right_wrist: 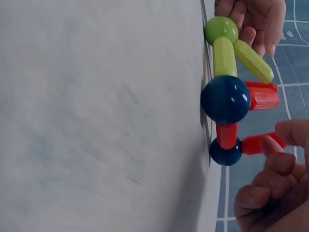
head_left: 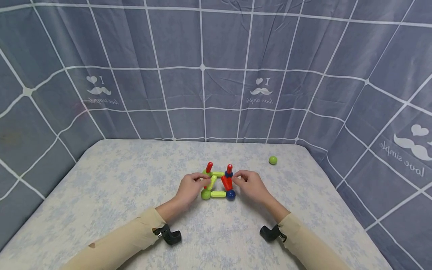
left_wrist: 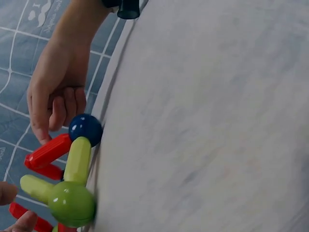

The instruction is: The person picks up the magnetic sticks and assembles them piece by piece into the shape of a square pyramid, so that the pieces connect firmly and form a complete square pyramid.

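On the table, a square frame of balls and short sticks stands between both hands. Its near side joins a green ball point(head_left: 206, 194) to a dark blue ball point(head_left: 231, 195) by a yellow stick point(head_left: 218, 194). A leaning yellow stick point(right_wrist: 253, 61) and a red stick point(right_wrist: 263, 95) rise from these. Two more red sticks rise at the back corners, from a green ball and a blue ball point(right_wrist: 226, 152). My left hand point(head_left: 189, 188) hovers by the left side, thumb and forefinger apart. My right hand point(head_left: 252, 184) is close by the back right red stick point(head_left: 229, 168); no grip shows.
A loose green ball point(head_left: 273, 160) lies toward the back right of the table. The tabletop point(head_left: 135, 168) has a pale floral cover. Grey-blue checked curtains point(head_left: 182, 90) hang behind and at the sides.
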`<state>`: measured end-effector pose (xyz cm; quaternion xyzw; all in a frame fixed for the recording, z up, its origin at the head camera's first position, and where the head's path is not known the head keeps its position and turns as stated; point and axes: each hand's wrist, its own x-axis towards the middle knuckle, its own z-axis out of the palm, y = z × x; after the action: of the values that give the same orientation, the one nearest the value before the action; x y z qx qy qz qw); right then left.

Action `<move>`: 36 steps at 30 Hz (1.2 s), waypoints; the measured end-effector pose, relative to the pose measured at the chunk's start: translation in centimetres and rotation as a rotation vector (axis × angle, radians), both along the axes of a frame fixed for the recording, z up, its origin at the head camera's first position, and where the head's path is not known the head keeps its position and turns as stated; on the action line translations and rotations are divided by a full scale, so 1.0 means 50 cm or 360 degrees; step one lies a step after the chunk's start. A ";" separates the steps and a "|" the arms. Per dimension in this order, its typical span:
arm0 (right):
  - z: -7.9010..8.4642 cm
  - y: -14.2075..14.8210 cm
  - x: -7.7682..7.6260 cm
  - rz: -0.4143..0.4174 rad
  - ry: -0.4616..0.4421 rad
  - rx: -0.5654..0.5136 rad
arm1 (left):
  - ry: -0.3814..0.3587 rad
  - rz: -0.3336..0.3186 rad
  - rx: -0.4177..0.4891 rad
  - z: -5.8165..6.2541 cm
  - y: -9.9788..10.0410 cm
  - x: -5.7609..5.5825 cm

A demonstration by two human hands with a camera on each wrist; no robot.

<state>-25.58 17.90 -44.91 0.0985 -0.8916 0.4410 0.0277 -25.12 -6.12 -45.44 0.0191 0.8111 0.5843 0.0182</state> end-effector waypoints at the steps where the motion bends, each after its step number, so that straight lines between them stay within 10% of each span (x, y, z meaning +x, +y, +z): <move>1: 0.002 0.002 -0.003 -0.0026 0.0022 -0.0018 | 0.0024 0.0024 0.0006 0.003 -0.001 -0.003; 16: 0.011 -0.017 -0.051 0.0003 0.0112 0.0035 | 0.0193 0.0042 -0.0065 0.018 0.005 -0.071; 36: 0.009 -0.017 -0.052 -0.0016 0.0101 0.0094 | 0.0429 -0.0094 -0.0501 0.008 0.011 -0.063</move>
<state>-28.20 17.02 -44.45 0.1087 -0.9034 0.4110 0.0554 -28.27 -5.57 -45.04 0.1177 0.8867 0.4415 -0.0705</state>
